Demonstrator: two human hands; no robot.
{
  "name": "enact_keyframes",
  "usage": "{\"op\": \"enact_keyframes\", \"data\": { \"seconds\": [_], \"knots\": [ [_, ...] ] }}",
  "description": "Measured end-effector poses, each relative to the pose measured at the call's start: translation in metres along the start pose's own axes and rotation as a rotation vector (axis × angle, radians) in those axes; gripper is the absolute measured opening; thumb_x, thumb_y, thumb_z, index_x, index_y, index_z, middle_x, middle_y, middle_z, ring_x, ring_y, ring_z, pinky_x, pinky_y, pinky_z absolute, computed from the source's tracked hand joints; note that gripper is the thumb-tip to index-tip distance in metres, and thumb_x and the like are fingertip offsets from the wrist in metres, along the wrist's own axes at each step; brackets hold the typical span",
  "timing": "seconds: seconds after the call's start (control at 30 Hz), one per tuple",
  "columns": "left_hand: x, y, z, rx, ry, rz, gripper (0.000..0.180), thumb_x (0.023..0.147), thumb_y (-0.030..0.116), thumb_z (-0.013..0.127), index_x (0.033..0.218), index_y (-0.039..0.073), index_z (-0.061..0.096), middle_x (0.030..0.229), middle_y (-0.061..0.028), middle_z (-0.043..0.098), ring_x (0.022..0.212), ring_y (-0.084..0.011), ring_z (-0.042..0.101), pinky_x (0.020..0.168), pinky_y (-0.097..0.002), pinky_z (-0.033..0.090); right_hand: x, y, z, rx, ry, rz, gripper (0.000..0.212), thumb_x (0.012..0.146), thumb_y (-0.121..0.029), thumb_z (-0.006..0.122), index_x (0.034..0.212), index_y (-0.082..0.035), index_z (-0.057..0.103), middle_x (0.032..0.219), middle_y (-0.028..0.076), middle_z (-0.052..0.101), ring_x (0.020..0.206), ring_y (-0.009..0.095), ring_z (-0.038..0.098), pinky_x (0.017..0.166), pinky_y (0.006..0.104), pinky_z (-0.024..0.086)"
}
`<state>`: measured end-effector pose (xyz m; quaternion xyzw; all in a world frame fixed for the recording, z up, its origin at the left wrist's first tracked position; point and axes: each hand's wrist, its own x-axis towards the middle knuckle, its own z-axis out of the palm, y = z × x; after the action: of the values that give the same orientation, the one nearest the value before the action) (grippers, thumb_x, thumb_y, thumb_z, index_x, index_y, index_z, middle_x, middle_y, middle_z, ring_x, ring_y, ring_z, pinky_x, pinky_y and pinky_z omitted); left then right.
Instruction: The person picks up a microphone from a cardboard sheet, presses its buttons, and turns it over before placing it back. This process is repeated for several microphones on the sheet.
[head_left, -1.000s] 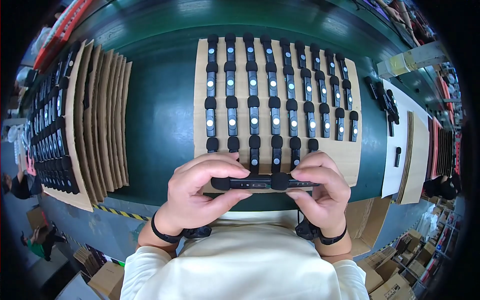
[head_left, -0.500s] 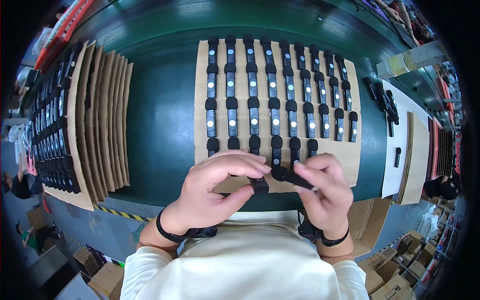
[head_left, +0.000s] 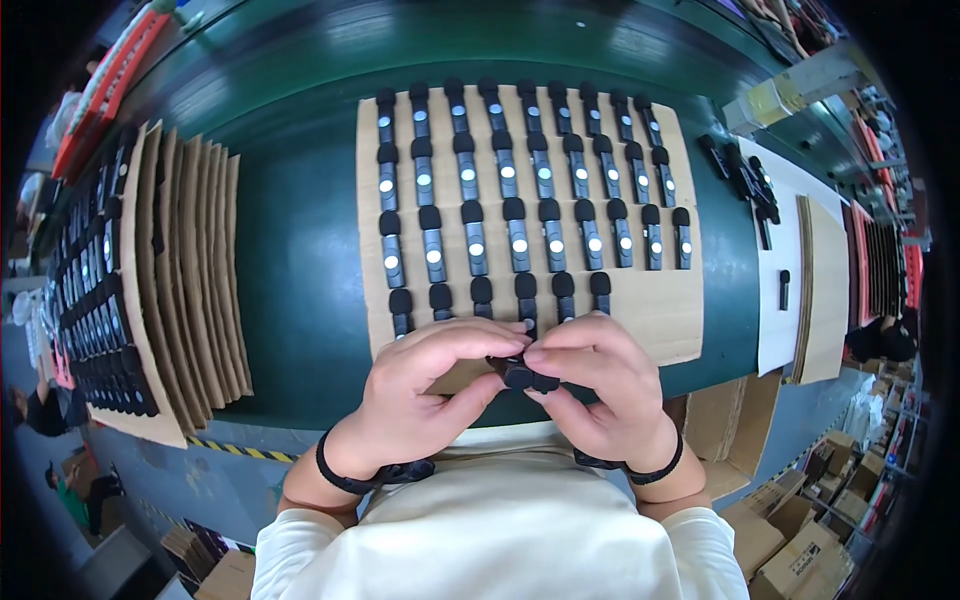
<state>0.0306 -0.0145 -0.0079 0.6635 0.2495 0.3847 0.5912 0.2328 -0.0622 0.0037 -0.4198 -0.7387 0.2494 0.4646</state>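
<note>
My left hand [head_left: 425, 368] and my right hand [head_left: 608, 372] meet close to the table's front edge, both closed in a pinch. Between the fingertips is a small black clip-on microphone [head_left: 541, 382], gripped by the right hand. Against it, the left fingers pinch a small black part [head_left: 516, 376] with a rounded end; its kind is hard to make out. Just beyond lies a cardboard sheet [head_left: 655, 312], bearing rows of similar microphones [head_left: 519, 238] with black foam tops and pale round spots. My hands partly cover its nearest row.
Upright cardboard sheets [head_left: 205, 280] stand at the left beside a board of more microphones [head_left: 95, 290]. To the right, loose black microphones [head_left: 745, 180] lie near a white sheet [head_left: 775, 335] and stacked cardboard [head_left: 820, 290]. An open carton [head_left: 725, 425] sits below the table edge.
My right hand has moved left and turned the microphone, bringing it against the part in my left fingers. The whole view has shifted slightly, so the cardboard sheet appears farther left.
</note>
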Motion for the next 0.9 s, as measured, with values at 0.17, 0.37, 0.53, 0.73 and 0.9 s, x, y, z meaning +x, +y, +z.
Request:
{"op": "enact_keyframes", "data": {
  "seconds": [0.17, 0.37, 0.53, 0.73, 0.9],
  "knots": [
    [0.004, 0.000, 0.005, 0.088, -0.052, 0.008, 0.030, 0.076, -0.015, 0.059, 0.103, -0.003, 0.061, 0.104, -0.0174, 0.068, 0.104, -0.0316, 0.066, 0.094, -0.0431, 0.052, -0.011, 0.003, -0.020, -0.058, 0.012, 0.048, 0.032, 0.075, 0.009, 0.069, 0.103, -0.001, 0.059, 0.103, 0.018, 0.066, 0.084, 0.028, 0.065, 0.073, 0.0358, 0.051],
    [0.008, -0.003, 0.012, 0.076, -0.051, 0.039, 0.030, 0.074, -0.015, 0.058, 0.102, -0.003, 0.061, 0.102, -0.0173, 0.068, 0.103, -0.0314, 0.066, 0.095, -0.0442, 0.051, -0.036, 0.015, -0.058, -0.288, 0.112, 0.080, 0.028, 0.073, 0.008, 0.069, 0.098, -0.001, 0.060, 0.103, 0.019, 0.067, 0.086, 0.031, 0.066, 0.074, 0.0375, 0.052],
    [0.012, -0.003, 0.013, 0.060, -0.060, 0.034, 0.030, 0.073, -0.014, 0.057, 0.101, -0.004, 0.061, 0.103, -0.0181, 0.067, 0.104, -0.0316, 0.066, 0.096, -0.0451, 0.051, -0.059, 0.028, -0.067, -0.551, -0.015, 0.057, 0.031, 0.069, 0.005, 0.073, 0.096, -0.003, 0.060, 0.106, 0.015, 0.066, 0.089, 0.031, 0.064, 0.075, 0.0383, 0.051],
    [0.015, 0.000, 0.015, 0.106, -0.087, 0.023, 0.031, 0.073, -0.014, 0.058, 0.102, -0.004, 0.061, 0.103, -0.0188, 0.068, 0.104, -0.0315, 0.066, 0.095, -0.0426, 0.051, -0.069, 0.034, -0.066, -0.599, -0.123, 0.081, 0.028, 0.069, -0.001, 0.074, 0.095, -0.005, 0.063, 0.110, 0.010, 0.063, 0.096, 0.030, 0.062, 0.079, 0.0386, 0.050],
    [0.016, 0.000, 0.018, 0.143, -0.098, 0.056, 0.031, 0.073, -0.013, 0.060, 0.102, -0.003, 0.061, 0.103, -0.0187, 0.068, 0.101, -0.0307, 0.067, 0.092, -0.0394, 0.052, -0.059, 0.045, -0.065, -0.606, -0.102, 0.029, 0.032, 0.066, 0.000, 0.076, 0.094, -0.005, 0.061, 0.111, 0.012, 0.063, 0.094, 0.029, 0.063, 0.078, 0.0384, 0.050]
  ]
}}
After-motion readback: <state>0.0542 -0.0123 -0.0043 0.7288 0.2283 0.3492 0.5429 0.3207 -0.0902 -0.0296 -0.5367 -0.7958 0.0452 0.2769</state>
